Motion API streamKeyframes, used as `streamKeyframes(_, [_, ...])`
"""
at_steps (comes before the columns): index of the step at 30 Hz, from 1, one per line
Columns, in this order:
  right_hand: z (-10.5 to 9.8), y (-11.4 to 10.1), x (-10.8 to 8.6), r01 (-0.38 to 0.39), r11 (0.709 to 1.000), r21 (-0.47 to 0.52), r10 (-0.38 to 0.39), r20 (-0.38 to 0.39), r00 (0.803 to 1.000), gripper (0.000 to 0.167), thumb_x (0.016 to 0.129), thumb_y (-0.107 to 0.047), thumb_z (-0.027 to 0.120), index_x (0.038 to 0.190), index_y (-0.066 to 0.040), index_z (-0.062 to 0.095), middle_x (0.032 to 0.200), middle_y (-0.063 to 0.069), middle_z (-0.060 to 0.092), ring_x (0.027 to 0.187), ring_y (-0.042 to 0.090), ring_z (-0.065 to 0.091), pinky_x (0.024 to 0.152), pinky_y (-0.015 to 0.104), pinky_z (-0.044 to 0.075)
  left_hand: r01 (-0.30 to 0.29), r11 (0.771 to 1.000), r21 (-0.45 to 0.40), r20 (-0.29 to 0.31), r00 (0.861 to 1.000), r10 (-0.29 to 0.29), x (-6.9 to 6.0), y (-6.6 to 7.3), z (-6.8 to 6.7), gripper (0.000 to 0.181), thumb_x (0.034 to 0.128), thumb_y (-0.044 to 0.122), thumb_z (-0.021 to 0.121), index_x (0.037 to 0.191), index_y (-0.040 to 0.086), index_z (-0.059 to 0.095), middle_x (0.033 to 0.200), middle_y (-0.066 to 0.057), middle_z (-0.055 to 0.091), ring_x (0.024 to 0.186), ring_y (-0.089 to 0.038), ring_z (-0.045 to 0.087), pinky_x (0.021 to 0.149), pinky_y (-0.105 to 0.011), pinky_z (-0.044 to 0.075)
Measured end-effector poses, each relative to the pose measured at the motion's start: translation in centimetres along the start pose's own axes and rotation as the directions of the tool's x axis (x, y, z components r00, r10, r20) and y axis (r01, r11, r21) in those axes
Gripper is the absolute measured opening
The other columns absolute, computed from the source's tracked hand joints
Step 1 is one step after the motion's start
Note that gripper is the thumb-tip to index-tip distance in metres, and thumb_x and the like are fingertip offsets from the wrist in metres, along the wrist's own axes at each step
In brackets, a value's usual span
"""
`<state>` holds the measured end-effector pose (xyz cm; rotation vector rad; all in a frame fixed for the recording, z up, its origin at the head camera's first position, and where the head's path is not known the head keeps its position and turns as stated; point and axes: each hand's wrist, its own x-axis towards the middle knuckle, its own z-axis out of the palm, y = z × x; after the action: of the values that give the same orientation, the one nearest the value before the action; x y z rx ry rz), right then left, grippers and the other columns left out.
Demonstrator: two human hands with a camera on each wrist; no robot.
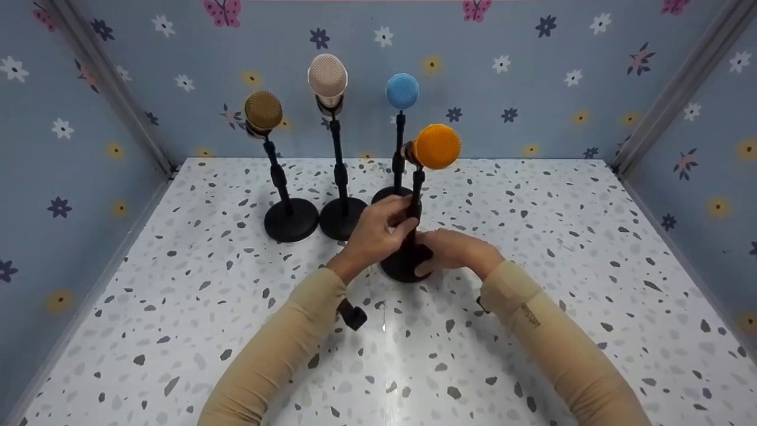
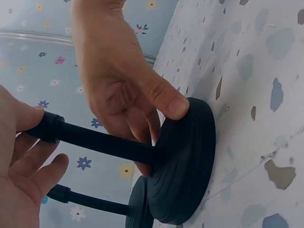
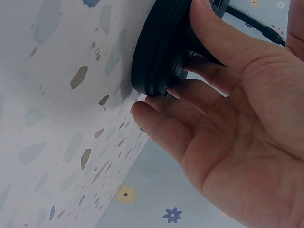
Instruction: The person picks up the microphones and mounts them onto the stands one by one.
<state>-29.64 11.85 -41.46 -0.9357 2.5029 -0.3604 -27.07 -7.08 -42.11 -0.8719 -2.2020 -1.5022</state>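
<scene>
An orange-headed microphone (image 1: 437,146) tops a black desk stand in front of me. My left hand (image 1: 378,231) pinches the collar on the stand's pole (image 2: 104,143) between thumb and fingers. Lower down, my right hand (image 1: 452,248) holds the stand's round base (image 2: 190,161). In the left wrist view its thumb presses the base's upper face, while the fingers reach round the far side, partly hidden. The right wrist view shows those fingers against the base (image 3: 154,52) at its edge. Whether the base fully touches the table cannot be told.
Behind stand three more microphones on black stands: gold (image 1: 264,110), pale pink (image 1: 327,76) and blue (image 1: 403,91). The blue one's base is partly covered by my left hand. Flower-patterned panels (image 1: 532,77) enclose the speckled white table (image 1: 236,284) at the back and sides.
</scene>
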Motion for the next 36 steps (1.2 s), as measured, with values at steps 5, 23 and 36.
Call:
streamKeyframes(5, [0.2, 0.1, 0.0, -0.004, 1.000, 0.002, 0.004, -0.003, 1.000, 0.040, 0.089, -0.023, 0.080, 0.121, -0.004, 0.065, 0.117, 0.010, 0.068, 0.101, 0.024, 0.062, 0.097, 0.043, 0.049, 0.004, 0.998, -0.068, -0.024, 1.000, -0.006, 0.1, -0.1, 0.2, 0.031, 0.0928, 0.004, 0.074, 0.123, 0.002, 0.068, 0.107, -0.010, 0.070, 0.092, -0.016, 0.068, 0.082, -0.032, 0.058])
streamKeyframes(23, [0.1, 0.1, 0.1, -0.018, 1.000, 0.018, 0.018, 0.003, 1.000, 0.042, 0.089, -0.022, 0.080, 0.124, -0.005, 0.065, 0.121, 0.011, 0.069, 0.109, 0.027, 0.064, 0.101, 0.044, 0.048, -0.010, 0.997, -0.075, -0.060, 0.998, 0.005, 0.0, 2.0, 0.2, 0.030, 0.0904, -0.006, 0.072, 0.119, -0.011, 0.065, 0.107, -0.021, 0.068, 0.097, -0.031, 0.070, 0.086, -0.037, 0.059])
streamKeyframes(36, [0.2, 0.2, 0.0, -0.011, 1.000, -0.004, 0.011, -0.007, 1.000, 0.041, 0.090, -0.026, 0.080, 0.120, -0.002, 0.065, 0.114, 0.013, 0.069, 0.098, 0.026, 0.062, 0.094, 0.045, 0.050, 0.003, 1.000, -0.031, -0.116, 0.993, -0.006, 0.3, -0.4, 0.9, 0.029, 0.0876, 0.013, 0.082, 0.113, 0.003, 0.072, 0.103, -0.006, 0.064, 0.090, -0.015, 0.068, 0.081, -0.029, 0.058])
